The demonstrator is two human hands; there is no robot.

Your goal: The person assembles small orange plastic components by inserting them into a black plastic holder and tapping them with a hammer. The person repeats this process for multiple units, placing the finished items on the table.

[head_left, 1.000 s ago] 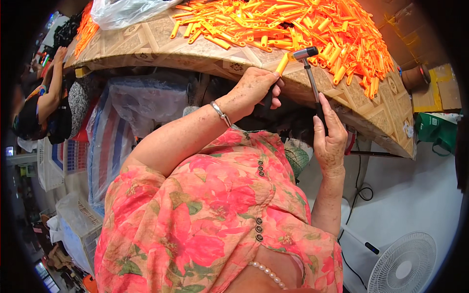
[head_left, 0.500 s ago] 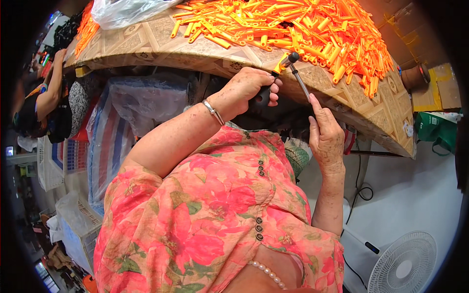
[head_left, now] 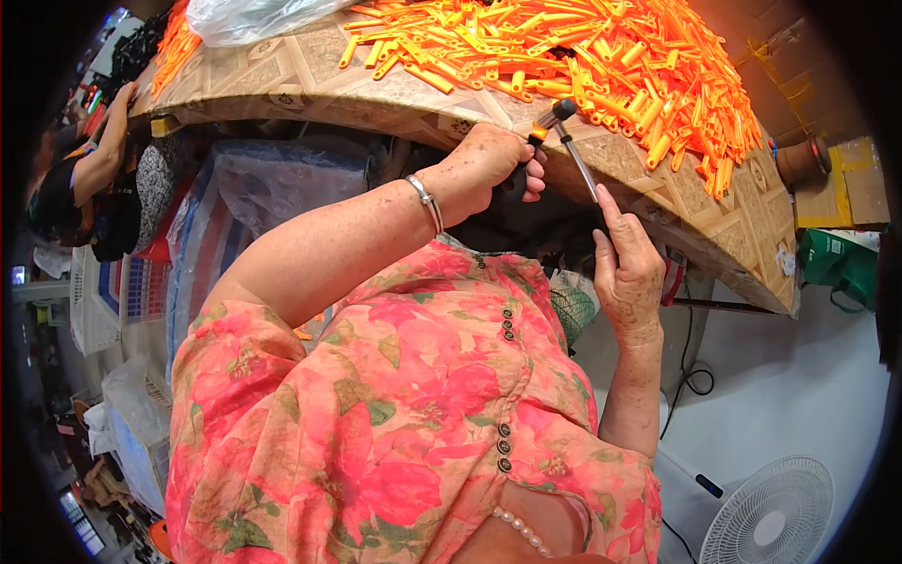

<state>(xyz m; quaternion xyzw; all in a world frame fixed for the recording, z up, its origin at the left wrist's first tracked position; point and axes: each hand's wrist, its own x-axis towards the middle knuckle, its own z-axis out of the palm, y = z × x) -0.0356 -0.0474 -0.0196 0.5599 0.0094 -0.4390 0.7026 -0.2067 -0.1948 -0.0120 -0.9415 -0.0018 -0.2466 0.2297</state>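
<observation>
My left hand (head_left: 493, 167), with a silver bangle at its wrist, is closed around a black piece (head_left: 514, 184) just off the table's near edge. At its top shows a small orange plastic part (head_left: 538, 133). My right hand (head_left: 628, 258) grips a small hammer (head_left: 580, 164) with a metal shaft and a black head, its index finger stretched along the shaft. The hammer's head is right beside the top of the orange part; I cannot tell whether they touch. The hammer's lower end is hidden in my right hand.
A large heap of narrow orange plastic pieces (head_left: 601, 56) covers the far table (head_left: 310, 80). Clear plastic sheeting (head_left: 254, 19) lies left of it. A brown spool (head_left: 801, 162) and a green bag (head_left: 839, 263) are at right, a white fan (head_left: 775, 517) lower right. Another person's arm (head_left: 105, 155) is at far left.
Less of the orange part shows above my left hand now. My left hand has shifted slightly right, its elbow outward. The hammer's head stays near the part's top.
</observation>
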